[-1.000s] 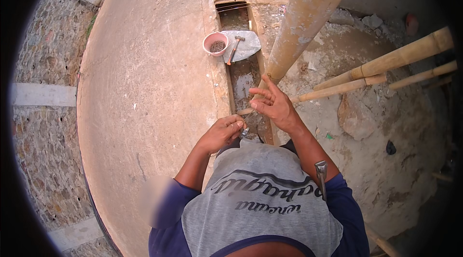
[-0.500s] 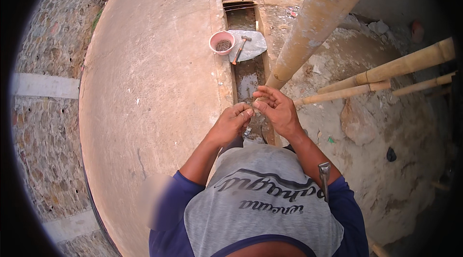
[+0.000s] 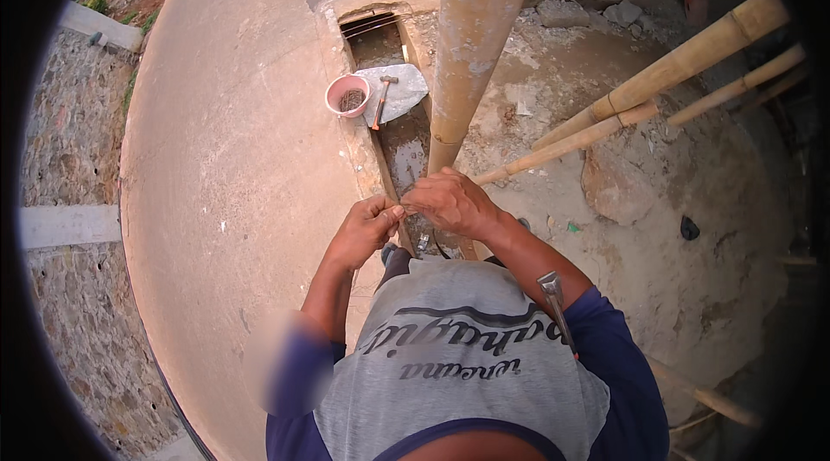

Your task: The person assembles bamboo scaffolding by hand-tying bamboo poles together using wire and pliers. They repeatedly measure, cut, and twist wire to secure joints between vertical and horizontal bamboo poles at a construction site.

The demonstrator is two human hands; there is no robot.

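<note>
My left hand (image 3: 367, 229) is closed, thumb and forefinger pinched together in front of my chest. Against its fingertips lies my right hand (image 3: 456, 204), back up, its fingers curled in a pinch. Whatever the two hold between them is too small to make out. Both are over the narrow channel, just in front of the lower end of a thick bamboo pole (image 3: 467, 54). Farther off, a pink bowl (image 3: 347, 96) holds a dark heap of thin pieces. Beside it, a hammer (image 3: 384, 101) rests on a pale grey sheet (image 3: 406, 96) laid across the channel.
More bamboo poles (image 3: 674, 67) slant in from the right. The open channel (image 3: 405, 154) runs between my feet, with wet ground inside. A boulder (image 3: 616, 184) and rubble (image 3: 564, 13) lie to the right. A metal tool (image 3: 554, 295) sticks up by my right arm.
The right hand has turned palm down and its fingers have closed in against the left hand's fingertips. The whole view has shifted, so the bowl and poles appear farther left.
</note>
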